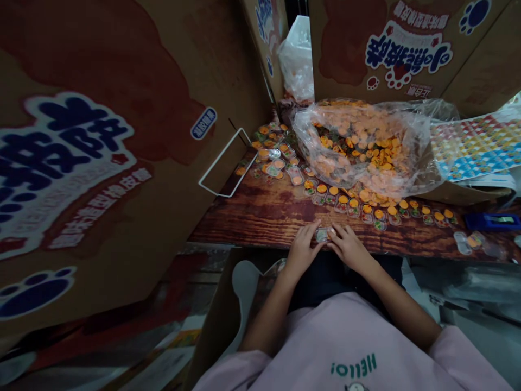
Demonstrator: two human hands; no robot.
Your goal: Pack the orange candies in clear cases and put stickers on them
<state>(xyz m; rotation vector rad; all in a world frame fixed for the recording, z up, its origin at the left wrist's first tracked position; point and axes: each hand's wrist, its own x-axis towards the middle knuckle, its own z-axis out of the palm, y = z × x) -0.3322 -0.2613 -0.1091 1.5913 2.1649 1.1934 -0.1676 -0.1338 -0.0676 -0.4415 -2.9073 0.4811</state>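
Both hands meet at the near edge of the wooden table (pixel 266 213): the left hand (pixel 301 251) and right hand (pixel 350 247) pinch one small clear packet (pixel 323 234) between their fingertips. Just beyond, a row of orange-filled packets (pixel 368 209) runs rightward. Farther back sits a clear bag of orange pieces (pixel 358 146).

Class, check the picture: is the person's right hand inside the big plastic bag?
No, the right hand and the left hand both hold a small clear case at the table edge, apart from the plastic bag.
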